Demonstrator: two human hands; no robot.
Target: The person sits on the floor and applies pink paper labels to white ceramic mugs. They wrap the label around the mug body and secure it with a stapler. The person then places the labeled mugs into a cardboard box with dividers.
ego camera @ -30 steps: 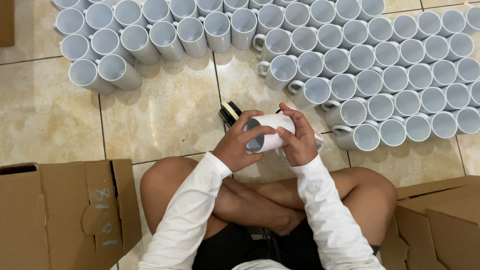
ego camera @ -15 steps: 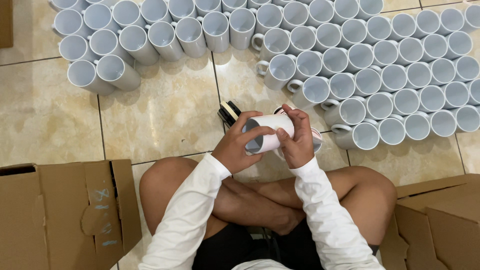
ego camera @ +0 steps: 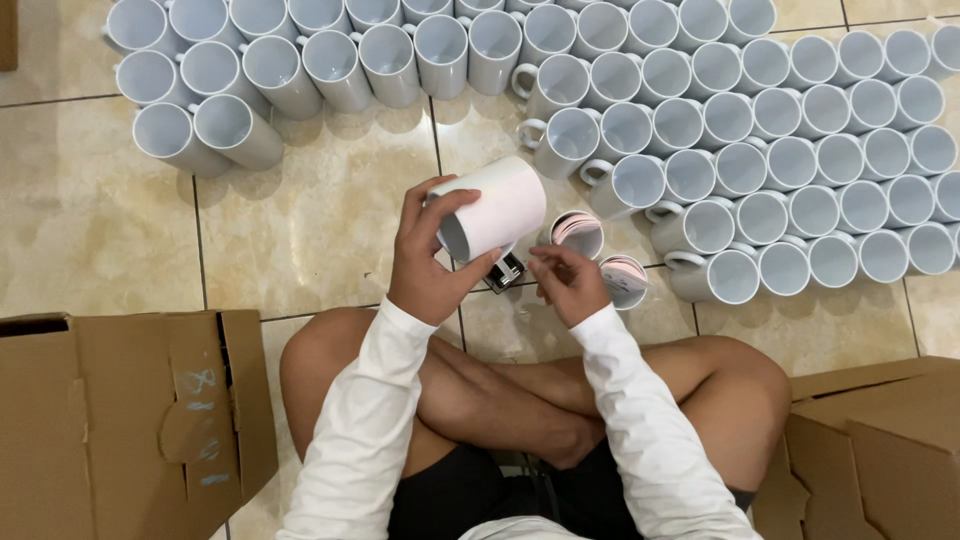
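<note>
Left hand (ego camera: 425, 265) is wrapped around a white mug (ego camera: 492, 208), tipped on its side above the tiled floor (ego camera: 90, 230), mouth facing the person; what's inside can't be made out. Right hand (ego camera: 567, 283) hovers just beside it, fingers loosely curled, gripping nothing visible. Two mugs (ego camera: 578, 232) below hold rolled pinkish paper. Rows of empty white mugs (ego camera: 800, 150) stand beyond; cardboard boxes (ego camera: 120, 420) flank both knees.

I see the right hand (ego camera: 568, 285) off the white mug (ego camera: 495, 210) now | left hand (ego camera: 428, 255) alone grips it, tilted up, centre frame | paper rolls (ego camera: 578, 232) uncovered beside it
</note>
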